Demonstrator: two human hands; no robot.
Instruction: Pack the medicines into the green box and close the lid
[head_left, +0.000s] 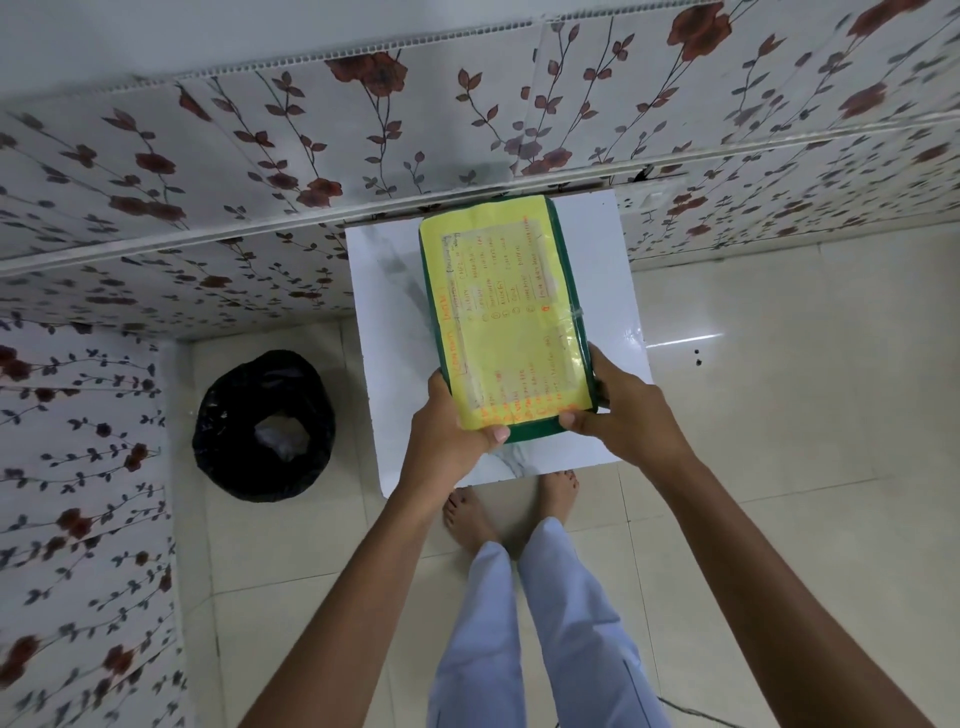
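The green box (537, 428) lies on a small white table (618, 270), its lid down. A yellow sheet (498, 291) with orange handwriting covers the whole lid. My left hand (452, 415) grips the box's near left corner, thumb on top of the yellow sheet. My right hand (623, 410) holds the near right corner, fingers wrapped round the green edge. No medicines are visible; the inside of the box is hidden by the lid.
A black-lined bin (265, 426) stands on the tiled floor left of the table. Flowered wall panels (208, 182) run behind the table and along the left. My bare feet (511, 512) and pale trousers are just below the table's near edge.
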